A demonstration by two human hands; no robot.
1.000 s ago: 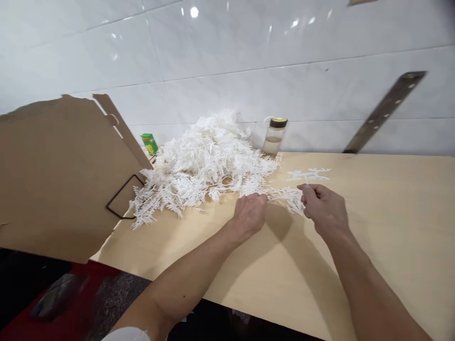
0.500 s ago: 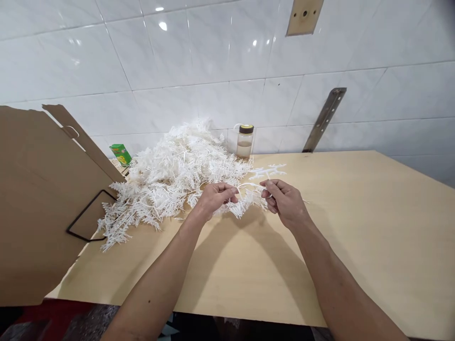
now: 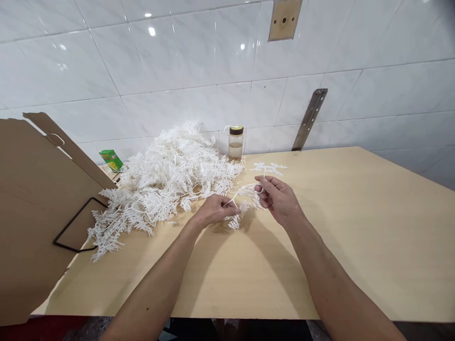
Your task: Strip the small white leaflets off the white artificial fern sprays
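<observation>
Above the tabletop [image 3: 369, 237], one white stem [image 3: 243, 188] shared by two hands

Between the left hand [image 3: 213, 210] and the right hand [image 3: 280, 199] we see the white stem bowed in an arc. We find the left thumb and fingers pinched closed near its fork; the right thumb presses the other end against curled fingers, with no gap that we can make out. Just beyond the right fingertips spreads a flat sprig [image 3: 269, 168]; its stalk seems to meet them, though we cannot tell whether it is gripped too. Loose feathery tips hang by the left fingers.

As we judge it, this one piece is midway through handling, and little looks finished: we see no sorted stack of pieces. Most of the material lies in the tangled white heap [image 3: 174, 166], near the left hand and reaching back towards the bottle [image 3: 235, 144], so we would say plenty remains.
</observation>
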